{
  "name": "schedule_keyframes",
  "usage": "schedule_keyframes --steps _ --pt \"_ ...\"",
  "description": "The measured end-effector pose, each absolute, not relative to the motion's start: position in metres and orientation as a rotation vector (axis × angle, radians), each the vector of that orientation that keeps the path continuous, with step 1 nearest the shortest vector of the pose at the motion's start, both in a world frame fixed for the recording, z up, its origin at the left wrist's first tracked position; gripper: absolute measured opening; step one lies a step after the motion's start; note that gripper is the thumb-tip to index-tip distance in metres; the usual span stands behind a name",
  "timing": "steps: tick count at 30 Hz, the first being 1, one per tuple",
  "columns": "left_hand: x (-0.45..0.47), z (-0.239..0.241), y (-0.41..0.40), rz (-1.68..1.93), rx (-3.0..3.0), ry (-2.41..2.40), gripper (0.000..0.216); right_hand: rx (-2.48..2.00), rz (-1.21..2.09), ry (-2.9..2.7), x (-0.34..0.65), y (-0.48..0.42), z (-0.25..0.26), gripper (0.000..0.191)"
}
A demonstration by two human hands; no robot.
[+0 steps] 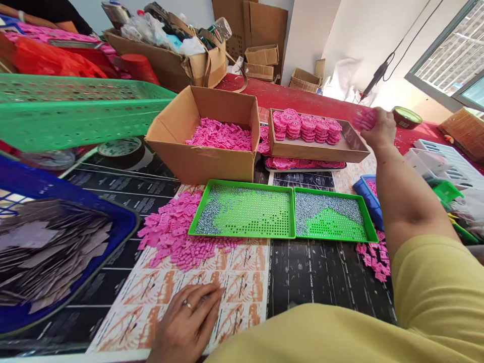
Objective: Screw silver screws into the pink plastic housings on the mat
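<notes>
Flat on the printed sheets (pixel 242 272), my left hand (pixel 189 322) lies spread, holding nothing, with loose pink pieces (pixel 174 232) just ahead. I see my right hand (pixel 380 130) far out, gripping a pink stack (pixel 365 119) just past the tray (pixel 321 148).

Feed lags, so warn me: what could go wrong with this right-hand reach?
The right hand holds a pink stack at full reach by the cardboard tray; pieces might slip and scatter. The forearm passes beside the green tray of small metal bits; dipping could spill them. The tray's stacks stand close, so a nudge could topple them.
</notes>
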State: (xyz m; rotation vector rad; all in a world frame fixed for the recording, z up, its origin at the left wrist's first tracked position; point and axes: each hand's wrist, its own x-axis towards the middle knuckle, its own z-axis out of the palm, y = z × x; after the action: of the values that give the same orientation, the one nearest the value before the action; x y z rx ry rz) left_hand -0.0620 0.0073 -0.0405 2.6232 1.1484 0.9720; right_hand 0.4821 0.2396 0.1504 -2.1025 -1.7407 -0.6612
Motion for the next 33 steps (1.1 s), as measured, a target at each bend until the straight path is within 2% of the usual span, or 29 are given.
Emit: schedule_keyframes --steps 4,8,11,13,15,17,19,23,25,27,33 --pt "-0.054 -0.031 0.008 1.008 2.649 1.132 0.021 -2.121 -0.602 -1.492 0.438 0.216 0.166 0.06" --pt "-0.049 -0.021 0.01 1.006 2.71 1.111 0.019 -1.784 -0.608 -1.559 0.374 0.162 0.165 0.058" --pt "-0.048 -0.017 0.01 0.977 2.731 1.087 0.021 -1.431 -0.692 -1.766 0.323 0.093 0.144 0.05" --pt "-0.047 -0.013 0.008 0.975 2.719 1.063 0.02 -1.262 -0.694 -1.972 0.296 0.041 0.123 0.059" --pt "-0.044 -0.007 0.006 0.964 2.693 1.045 0.02 -1.178 -0.492 -2.198 0.28 -0.008 0.098 0.075" --pt "-0.037 0.001 0.005 0.967 2.66 0.982 0.022 -1.109 -0.383 -2.363 0.274 -0.046 0.072 0.08" --pt "-0.026 0.005 0.006 0.933 2.617 0.855 0.031 -1.049 -0.352 -2.468 0.276 -0.071 0.048 0.076" --pt "0.006 0.002 0.01 0.696 2.592 0.499 0.076 -1.001 -0.365 -2.527 0.284 -0.091 0.018 0.069" --pt "0.022 -0.003 0.01 0.596 2.575 0.421 0.088 -1.037 -0.341 -2.536 0.286 -0.093 0.013 0.069" --pt "0.036 -0.007 0.011 0.55 2.556 0.394 0.087 -1.076 -0.276 -2.536 0.287 -0.094 0.009 0.071" --pt "0.052 -0.009 0.019 0.48 2.524 0.363 0.066 -1.1 -0.057 -2.513 0.292 -0.098 0.009 0.074"
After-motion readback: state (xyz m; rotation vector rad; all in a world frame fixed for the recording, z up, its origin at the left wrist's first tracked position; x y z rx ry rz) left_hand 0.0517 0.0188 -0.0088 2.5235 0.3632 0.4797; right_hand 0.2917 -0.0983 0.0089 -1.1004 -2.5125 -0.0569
